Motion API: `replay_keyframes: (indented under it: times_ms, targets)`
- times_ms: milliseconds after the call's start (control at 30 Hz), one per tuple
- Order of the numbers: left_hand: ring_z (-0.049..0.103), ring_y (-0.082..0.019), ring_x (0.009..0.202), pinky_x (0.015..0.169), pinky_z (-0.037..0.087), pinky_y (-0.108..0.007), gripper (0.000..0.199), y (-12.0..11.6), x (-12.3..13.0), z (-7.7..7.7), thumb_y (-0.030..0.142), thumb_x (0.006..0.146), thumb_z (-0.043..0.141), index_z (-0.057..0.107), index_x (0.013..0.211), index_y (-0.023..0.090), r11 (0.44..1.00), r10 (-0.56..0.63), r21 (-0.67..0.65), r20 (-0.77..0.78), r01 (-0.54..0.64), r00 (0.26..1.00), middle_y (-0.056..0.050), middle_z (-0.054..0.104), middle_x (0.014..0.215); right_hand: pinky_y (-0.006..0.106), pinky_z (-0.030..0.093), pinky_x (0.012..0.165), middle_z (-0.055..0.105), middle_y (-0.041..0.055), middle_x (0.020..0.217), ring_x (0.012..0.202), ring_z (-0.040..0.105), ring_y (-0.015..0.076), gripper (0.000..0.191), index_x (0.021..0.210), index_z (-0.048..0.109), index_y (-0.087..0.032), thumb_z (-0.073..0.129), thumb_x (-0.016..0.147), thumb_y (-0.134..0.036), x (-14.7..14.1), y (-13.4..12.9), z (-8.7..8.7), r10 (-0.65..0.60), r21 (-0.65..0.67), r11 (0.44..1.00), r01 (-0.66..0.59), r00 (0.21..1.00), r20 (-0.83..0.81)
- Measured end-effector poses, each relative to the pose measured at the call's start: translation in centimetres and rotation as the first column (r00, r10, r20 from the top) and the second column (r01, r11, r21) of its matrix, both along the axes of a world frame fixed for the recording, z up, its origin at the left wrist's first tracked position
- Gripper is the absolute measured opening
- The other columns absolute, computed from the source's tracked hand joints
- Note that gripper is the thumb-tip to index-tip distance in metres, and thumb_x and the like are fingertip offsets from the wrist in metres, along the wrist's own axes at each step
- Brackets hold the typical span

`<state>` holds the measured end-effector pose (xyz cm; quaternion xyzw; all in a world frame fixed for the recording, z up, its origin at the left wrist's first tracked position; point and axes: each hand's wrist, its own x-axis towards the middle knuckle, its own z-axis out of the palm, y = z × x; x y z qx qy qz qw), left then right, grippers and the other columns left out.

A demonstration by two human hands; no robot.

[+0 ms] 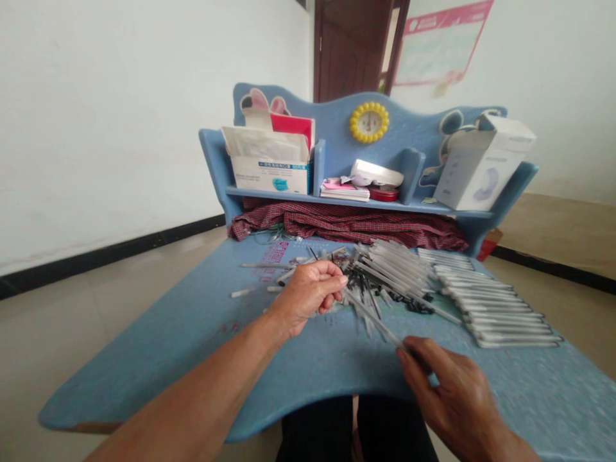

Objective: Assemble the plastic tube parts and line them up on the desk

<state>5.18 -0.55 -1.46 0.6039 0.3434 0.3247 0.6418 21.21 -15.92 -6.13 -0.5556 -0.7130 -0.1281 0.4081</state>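
Desk (pixel 192 333) of blue-painted board is seen, its pink printing (pixel 269 263) partly covered by scattered pieces. The slim, straight, translucent plastic tube (pixel 373 316) is held over it between both hands. Its far end is hidden in the left grip (pixel 308 292), pinched by thumb and forefinger; its long axis is slanted down rightward, toward the near edge. Behind it, small black parts (pixel 418 305) are blurred together, partly covered by heaped pale tubes (pixel 385 266). Its near end is clasped and concealed by the right grip (pixel 447 385). Farther right, dark-tipped tubes (pixel 505 314) are lined up side by side.
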Motion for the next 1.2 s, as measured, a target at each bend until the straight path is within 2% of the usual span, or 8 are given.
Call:
replay_keyframes:
  times_ms: [200, 400, 633, 800, 933, 1100, 1200]
  targets:
    - [0.029, -0.001, 0.03, 0.032, 0.016, -0.013, 0.011, -0.1, -0.2, 0.4, 0.022, 0.071, 0.061, 0.052, 0.072, 0.016, 0.988, -0.074, -0.128, 0.07, 0.083, 0.995, 0.005, 0.052, 0.046, 0.017, 0.042, 0.048, 0.06, -0.0008, 0.057, 0.045, 0.058, 0.0084, 0.011, 0.086, 0.057, -0.013, 0.047, 0.087, -0.017, -0.5, 0.0, -0.2, -0.005, -0.018, 1.0, 0.004, 0.998, -0.056]
    - [0.028, 0.0, 0.031, 0.033, 0.017, -0.013, 0.011, -0.2, -0.2, 0.3, 0.02, 0.069, 0.063, 0.054, 0.072, 0.014, 0.98, -0.091, -0.167, 0.11, 0.109, 0.99, 0.004, 0.051, 0.045, 0.019, 0.041, 0.047, 0.062, 0.002, 0.058, 0.045, 0.058, 0.0101, 0.016, 0.079, 0.057, -0.014, 0.044, 0.088, -0.016, -0.8, 0.6, -0.1, -0.063, 0.033, 0.997, 0.064, 0.998, -0.011]
    - [0.028, -0.001, 0.031, 0.033, 0.017, -0.013, 0.011, -0.4, -0.1, 0.2, 0.021, 0.07, 0.061, 0.052, 0.072, 0.015, 0.979, -0.086, -0.174, 0.092, 0.101, 0.992, 0.004, 0.05, 0.045, 0.021, 0.04, 0.047, 0.064, 0.004, 0.061, 0.047, 0.058, 0.0116, 0.018, 0.079, 0.056, -0.015, 0.041, 0.089, -0.015, -1.1, 1.1, -1.0, -0.086, 0.086, 0.993, 0.085, 0.996, 0.013]
    - [0.028, -0.001, 0.031, 0.033, 0.017, -0.013, 0.013, -0.6, 0.1, 0.1, 0.023, 0.07, 0.061, 0.052, 0.074, 0.015, 0.986, -0.067, -0.151, 0.04, 0.073, 0.997, 0.004, 0.05, 0.046, 0.021, 0.039, 0.049, 0.063, 0.0033, 0.062, 0.05, 0.057, 0.0119, 0.016, 0.081, 0.055, -0.016, 0.041, 0.089, -0.016, -0.7, 1.1, -1.3, -0.107, -0.012, 0.994, 0.107, 0.994, -0.022]
    - [0.03, -0.001, 0.032, 0.033, 0.019, -0.013, 0.015, -0.6, 0.6, -0.2, 0.027, 0.072, 0.062, 0.052, 0.073, 0.015, 0.99, -0.057, -0.126, 0.048, 0.063, 0.997, 0.004, 0.052, 0.048, 0.021, 0.037, 0.049, 0.056, 0.0, 0.054, 0.047, 0.053, 0.011, 0.02, 0.078, 0.056, -0.016, 0.04, 0.089, -0.017, 0.3, 1.5, -0.5, -0.127, -0.101, 0.987, 0.124, 0.992, -0.026]
    - [0.035, -0.002, 0.034, 0.035, 0.025, -0.014, 0.017, -1.3, 1.2, -0.5, 0.03, 0.076, 0.06, 0.054, 0.075, 0.014, 0.991, -0.114, -0.066, 0.008, 0.114, 0.993, 0.003, 0.054, 0.051, 0.023, 0.037, 0.055, 0.059, 0.0003, 0.06, 0.055, 0.056, 0.0125, 0.02, 0.073, 0.056, -0.018, 0.045, 0.088, -0.023, 0.9, 1.8, 1.2, -0.155, -0.214, 0.96, 0.182, 0.978, 0.137]
    - [0.037, -0.003, 0.036, 0.036, 0.027, -0.015, 0.019, -1.6, 1.2, -0.4, 0.031, 0.077, 0.058, 0.055, 0.083, 0.014, 0.983, -0.171, -0.063, 0.004, 0.171, 0.985, 0.002, 0.057, 0.055, 0.023, 0.037, 0.056, 0.06, 0.0, 0.063, 0.058, 0.057, 0.012, 0.019, 0.076, 0.058, -0.018, 0.045, 0.088, -0.023, 1.4, 1.8, 2.3, -0.132, -0.26, 0.949, 0.18, 0.973, 0.191]
